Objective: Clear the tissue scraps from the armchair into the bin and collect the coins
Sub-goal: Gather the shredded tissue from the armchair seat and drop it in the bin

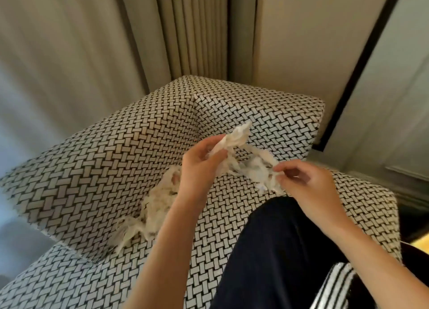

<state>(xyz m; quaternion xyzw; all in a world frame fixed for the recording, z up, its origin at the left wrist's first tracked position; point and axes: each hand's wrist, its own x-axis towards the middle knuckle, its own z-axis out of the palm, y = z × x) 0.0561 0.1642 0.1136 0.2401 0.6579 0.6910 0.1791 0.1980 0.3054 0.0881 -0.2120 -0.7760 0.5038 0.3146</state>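
Left hand (199, 167): fingers closed round a tissue wad (234, 138). Right hand (306, 183): pinched a shredded tissue strip (257, 169). More tissue scraps (155, 204) lay on the woven-pattern armchair (92, 169).

Matt woven cloth in a black-and-white basketweave pattern covers the armchair (97, 169); thin, soft tissue scraps (253, 167), ragged and fibrous at their torn edges, lie against it. Pleated matt fabric curtains (192, 30) hang behind.
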